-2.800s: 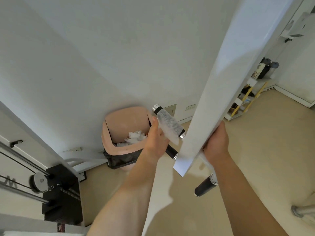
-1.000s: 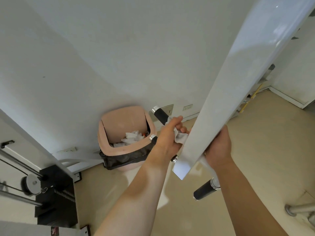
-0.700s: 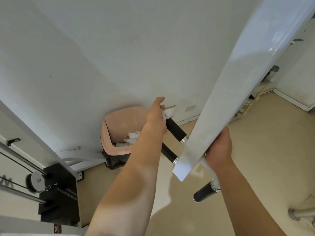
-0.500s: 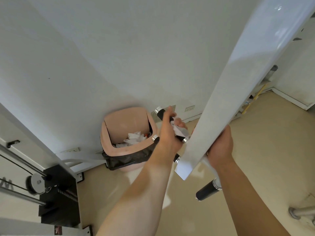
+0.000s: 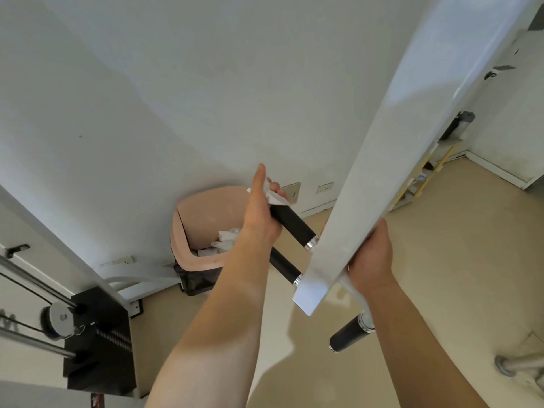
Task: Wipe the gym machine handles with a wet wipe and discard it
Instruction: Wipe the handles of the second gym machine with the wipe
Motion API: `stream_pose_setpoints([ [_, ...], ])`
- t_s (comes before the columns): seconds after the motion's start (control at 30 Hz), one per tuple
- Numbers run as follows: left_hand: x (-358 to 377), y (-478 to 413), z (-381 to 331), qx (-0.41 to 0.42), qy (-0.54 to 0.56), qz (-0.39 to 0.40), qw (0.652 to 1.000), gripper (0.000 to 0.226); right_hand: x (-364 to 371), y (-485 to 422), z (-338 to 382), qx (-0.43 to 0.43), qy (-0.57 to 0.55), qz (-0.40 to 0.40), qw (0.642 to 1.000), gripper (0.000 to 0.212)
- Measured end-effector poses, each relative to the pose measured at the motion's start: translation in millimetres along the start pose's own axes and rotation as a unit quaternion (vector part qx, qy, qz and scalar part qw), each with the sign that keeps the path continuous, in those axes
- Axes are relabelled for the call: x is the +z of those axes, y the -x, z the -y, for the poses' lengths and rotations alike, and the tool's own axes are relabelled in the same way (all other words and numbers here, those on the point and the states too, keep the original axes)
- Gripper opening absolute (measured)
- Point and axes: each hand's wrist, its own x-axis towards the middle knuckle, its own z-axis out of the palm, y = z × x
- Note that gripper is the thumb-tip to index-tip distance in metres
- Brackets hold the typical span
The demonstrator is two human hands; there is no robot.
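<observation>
My left hand [image 5: 260, 212] holds a crumpled white wet wipe [image 5: 275, 195] pressed around the far tip of the upper black handle [image 5: 293, 226], which sticks out from the white machine arm [image 5: 379, 160]. A second black handle [image 5: 284, 267] runs parallel just below it, partly hidden by my forearm. My right hand [image 5: 371, 257] grips the white bar behind the arm's lower end. A third black handle [image 5: 348, 337] points down-left under that hand.
A pink waste bin [image 5: 206, 231] with a black liner and used wipes stands against the wall below my left hand. A black weight stack with pulley and cables [image 5: 94, 328] fills the lower left. A small shelf [image 5: 426, 175] stands at the right wall.
My left hand slid the wipe along the upper handle from near the machine arm out to its far tip. My right hand kept its grip on the bar.
</observation>
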Motion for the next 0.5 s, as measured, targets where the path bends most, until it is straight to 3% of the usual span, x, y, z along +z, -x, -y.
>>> stream_pose_setpoints([
  [0.13, -10.6, 7.8, 23.4, 0.002, -0.065, 0.027, 0.998, 0.029, 0.5, -1.4, 2.7, -0.001, -0.022, -0.007, 1.000, 0.029],
  [0.33, -11.5, 7.9, 18.3, 0.027, -0.070, 0.045, 0.996, 0.035, -2.5, -5.1, 3.1, -0.005, -0.021, -0.004, 1.000, 0.045],
  [0.5, -22.9, 3.1, 2.7, 0.039, -0.086, 0.041, 0.995, 0.032, -3.2, -8.0, -0.3, -0.011, -0.003, 0.010, 1.000, 0.025],
])
